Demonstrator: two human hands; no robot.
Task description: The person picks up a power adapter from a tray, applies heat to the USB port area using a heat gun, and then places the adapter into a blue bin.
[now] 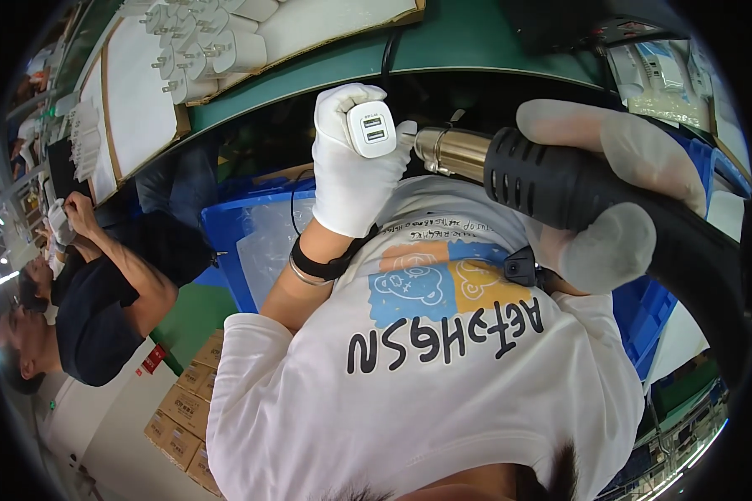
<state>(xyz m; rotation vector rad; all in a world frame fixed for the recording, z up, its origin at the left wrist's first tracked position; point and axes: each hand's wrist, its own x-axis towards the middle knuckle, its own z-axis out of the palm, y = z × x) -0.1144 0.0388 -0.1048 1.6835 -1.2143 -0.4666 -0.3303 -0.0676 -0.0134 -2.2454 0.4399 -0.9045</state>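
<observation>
My left hand (351, 190), in a white glove, is closed round a white charger (370, 144). The charger's end face with two USB slots is turned up toward me. In my gloved right hand (643, 159) is a black hot-air gun (530, 171) with a metal nozzle (451, 152). That nozzle points left and ends beside the left hand's fingertip, a short way from the charger. My right fingers lie over the gun's barrel on one side, with the thumb on the other. A black band circles my left wrist, above a thin bracelet.
Several white plug chargers (194, 52) stand on a cardboard-edged tray (313, 32) on the green bench (468, 52). Bagged items (660, 71) lie at far right. A blue bin (230, 250) is under my arms. At left sits another person (113, 305), near cartons (185, 405).
</observation>
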